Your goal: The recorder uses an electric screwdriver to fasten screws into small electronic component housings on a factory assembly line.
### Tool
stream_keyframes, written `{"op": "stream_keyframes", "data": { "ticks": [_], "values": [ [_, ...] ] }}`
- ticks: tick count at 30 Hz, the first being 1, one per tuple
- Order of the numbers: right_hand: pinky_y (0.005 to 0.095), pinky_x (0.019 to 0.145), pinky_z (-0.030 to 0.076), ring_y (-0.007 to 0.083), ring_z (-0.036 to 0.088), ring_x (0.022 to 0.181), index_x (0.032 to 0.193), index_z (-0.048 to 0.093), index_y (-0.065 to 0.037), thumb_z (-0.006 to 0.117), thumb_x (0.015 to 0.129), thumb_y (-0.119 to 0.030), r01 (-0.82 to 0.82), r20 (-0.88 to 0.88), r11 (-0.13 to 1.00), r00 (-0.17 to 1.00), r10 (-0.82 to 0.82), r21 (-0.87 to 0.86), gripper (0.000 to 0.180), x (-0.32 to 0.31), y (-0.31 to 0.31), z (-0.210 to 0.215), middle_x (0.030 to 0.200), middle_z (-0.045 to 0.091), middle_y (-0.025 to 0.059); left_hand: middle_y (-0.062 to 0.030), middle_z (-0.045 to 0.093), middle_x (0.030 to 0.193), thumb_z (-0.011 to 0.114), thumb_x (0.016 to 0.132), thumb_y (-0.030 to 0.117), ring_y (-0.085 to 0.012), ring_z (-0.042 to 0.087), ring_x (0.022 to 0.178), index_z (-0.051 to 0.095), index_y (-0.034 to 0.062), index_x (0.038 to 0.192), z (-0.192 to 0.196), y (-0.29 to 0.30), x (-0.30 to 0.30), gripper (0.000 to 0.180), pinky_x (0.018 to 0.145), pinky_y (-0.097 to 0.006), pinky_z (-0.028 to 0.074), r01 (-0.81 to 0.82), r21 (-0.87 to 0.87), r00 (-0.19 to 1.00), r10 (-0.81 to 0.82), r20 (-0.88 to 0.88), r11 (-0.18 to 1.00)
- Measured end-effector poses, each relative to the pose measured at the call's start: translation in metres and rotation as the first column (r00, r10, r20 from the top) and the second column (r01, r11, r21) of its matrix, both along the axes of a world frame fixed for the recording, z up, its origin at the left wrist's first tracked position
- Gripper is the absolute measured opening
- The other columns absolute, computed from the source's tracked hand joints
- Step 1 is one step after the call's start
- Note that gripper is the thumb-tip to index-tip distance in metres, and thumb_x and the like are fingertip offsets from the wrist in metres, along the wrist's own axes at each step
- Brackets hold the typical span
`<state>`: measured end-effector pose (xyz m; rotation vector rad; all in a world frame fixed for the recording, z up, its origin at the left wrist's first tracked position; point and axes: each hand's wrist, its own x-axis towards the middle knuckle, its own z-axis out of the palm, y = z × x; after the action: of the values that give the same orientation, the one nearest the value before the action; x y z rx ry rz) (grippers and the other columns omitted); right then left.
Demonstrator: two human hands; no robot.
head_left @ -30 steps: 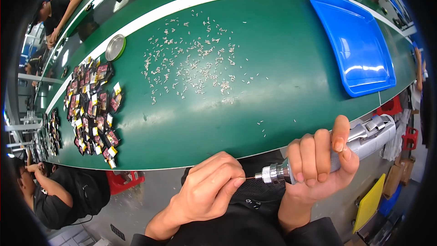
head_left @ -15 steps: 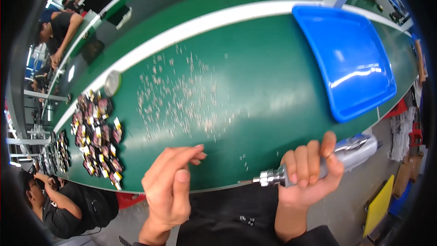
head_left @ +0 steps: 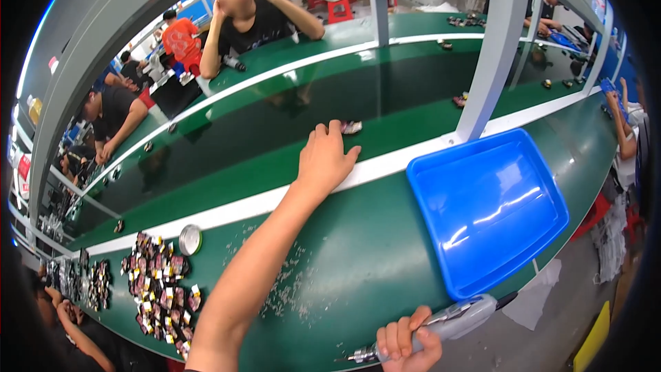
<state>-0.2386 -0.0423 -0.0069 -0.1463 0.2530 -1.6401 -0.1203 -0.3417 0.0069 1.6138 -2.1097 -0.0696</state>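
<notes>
Grey screwdriver held in right hand, near right; left hand, fingers loosely spread, beside small part beyond white rail: likely reaching step, next move calling for a pinch.

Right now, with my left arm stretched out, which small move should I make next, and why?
I would probably close the left hand on the small dark part beyond the white strip: its fingers are close beside it, though I cannot tell if they touch, and the thumb stands apart. The right hand holds the grey power screwdriver, so the left seems free.
</notes>
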Motion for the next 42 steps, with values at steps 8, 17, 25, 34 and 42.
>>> {"op": "stream_keyframes", "data": {
  "ticks": [8, 17, 25, 34, 42],
  "values": [
    [0.0298, 0.052, 0.037, 0.0148, 0.037, 0.051, 0.095, 0.051, -0.006, 0.055, 0.090, -0.019, -0.060, 0.033, 0.998, 0.998, 0.061, -0.015, 0.015, -0.004, -0.007, 0.001, 0.056, 0.037, 0.0022, -0.0215, 0.057, 0.104, 0.062, 0.082, 0.016, -0.0367, 0.056, 0.101, 0.056, -0.0026, 0.114, -0.017, -0.053, -0.014, 0.037, 0.083, -0.046, 0.050, -0.006, -0.035, 0.991, 0.011, 0.135, 0.999],
    [0.0297, 0.054, 0.037, 0.0141, 0.036, 0.052, 0.095, 0.051, -0.005, 0.054, 0.090, -0.020, -0.103, 0.048, 0.993, 0.993, 0.105, -0.049, 0.016, -0.005, 0.003, -0.002, 0.058, 0.036, 0.0020, -0.0200, 0.058, 0.111, 0.057, 0.088, 0.010, -0.0347, 0.053, 0.104, 0.060, -0.0015, 0.118, -0.003, -0.003, 0.037, 0.032, 0.092, -0.040, 0.044, 0.215, -0.059, 0.973, -0.219, -0.077, 0.975],
    [0.0334, 0.052, 0.039, 0.0160, 0.040, 0.047, 0.094, 0.049, -0.007, 0.048, 0.087, -0.020, -0.136, 0.014, 0.988, 0.990, 0.137, -0.071, 0.015, -0.019, 0.011, -0.019, 0.053, 0.038, 0.0028, -0.0205, 0.054, 0.120, 0.065, 0.067, -0.006, -0.0349, 0.056, 0.095, 0.055, -0.0030, 0.124, 0.050, 0.248, 0.115, 0.058, 0.082, -0.041, 0.048, 0.526, 0.134, 0.850, -0.515, -0.106, 0.840],
    [0.0273, 0.047, 0.038, 0.0099, 0.042, 0.042, 0.088, 0.047, -0.008, 0.056, 0.087, -0.010, -0.202, -0.006, 0.974, 0.979, 0.203, -0.102, 0.010, 0.010, 0.020, 0.008, 0.051, 0.042, -0.0001, -0.0223, 0.057, 0.122, 0.063, 0.060, -0.011, -0.0361, 0.057, 0.092, 0.059, -0.0068, 0.115, 0.005, 0.340, 0.140, 0.056, 0.078, -0.041, 0.050, 0.352, 0.105, 0.936, -0.347, -0.061, 0.930],
    [0.0324, 0.053, 0.043, 0.0168, 0.046, 0.047, 0.098, 0.050, -0.008, 0.050, 0.089, -0.015, -0.397, -0.162, 0.918, 0.905, 0.394, 0.016, 0.012, 0.054, 0.059, 0.000, 0.055, 0.045, 0.0027, -0.0204, 0.064, 0.105, 0.067, 0.057, -0.006, -0.0304, 0.059, 0.079, 0.062, -0.0102, 0.098, -0.004, 0.344, 0.136, 0.041, 0.065, -0.035, 0.051, 0.310, -0.030, 0.938, -0.311, -0.154, 0.950]
  ]
}}
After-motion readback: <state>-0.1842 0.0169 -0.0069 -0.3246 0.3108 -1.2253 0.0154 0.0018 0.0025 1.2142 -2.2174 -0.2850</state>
